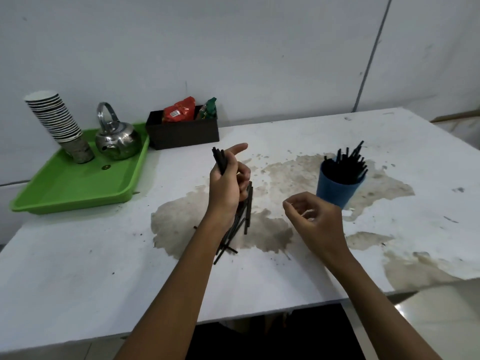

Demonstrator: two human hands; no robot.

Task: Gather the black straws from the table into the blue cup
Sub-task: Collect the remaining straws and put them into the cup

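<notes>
White worktop: we see a stained white surface, with brown-grey blotches across its middle and right.
Left hand: ours, raised above the middle of the worktop, its fingers curled round a small bundle of black straws whose tops stick up past the thumb; the forefinger points off to the right.
Right hand: ours, hovering near and left of the blue cup, fingers loosely curled, holding nothing that we can make out.
Loose straws: a pile of black ones lies on the worktop under and just right of our left wrist, partly hidden by it.
Blue cup: upright on the right of the worktop, already holding many black straws that fan out at its rim.
Green tray: far left, carrying a steel kettle and a stack of paper cups.
Black box: far centre, against the wall, with red and green packets standing in it.
</notes>
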